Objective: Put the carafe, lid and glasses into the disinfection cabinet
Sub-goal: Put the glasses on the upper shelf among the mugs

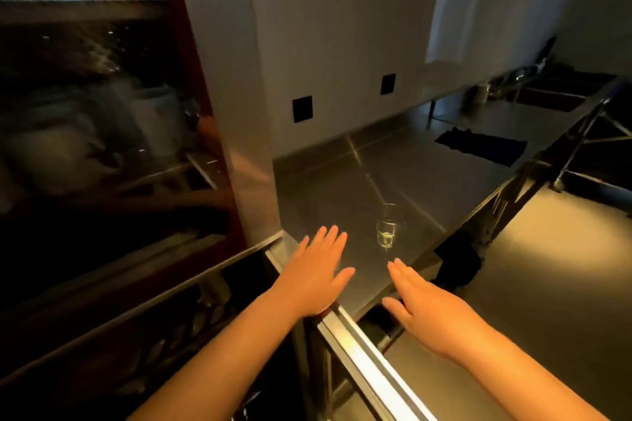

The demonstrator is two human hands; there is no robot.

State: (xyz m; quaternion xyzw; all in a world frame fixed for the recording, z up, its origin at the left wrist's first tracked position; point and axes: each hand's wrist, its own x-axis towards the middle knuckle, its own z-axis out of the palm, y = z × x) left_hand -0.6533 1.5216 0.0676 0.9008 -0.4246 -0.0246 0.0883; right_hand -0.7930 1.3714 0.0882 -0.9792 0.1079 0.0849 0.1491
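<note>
One clear drinking glass (388, 225) stands upright on the steel counter (427, 167), near its front left corner. My left hand (316, 270) lies flat and open over the counter's near edge, a little left of the glass and not touching it. My right hand (419, 301) hovers open just below and right of the glass, fingers together, holding nothing. The disinfection cabinet (102, 113) fills the left side; its dark glass front shows blurred white dishes on shelves. No carafe or lid is visible on the counter.
A dark cloth (482, 149) lies further back on the counter. Beyond it are a sink (554, 96) and a small metal cup (480, 94). Two black wall sockets (302, 109) sit above the counter. Bare floor (547, 284) spreads to the right.
</note>
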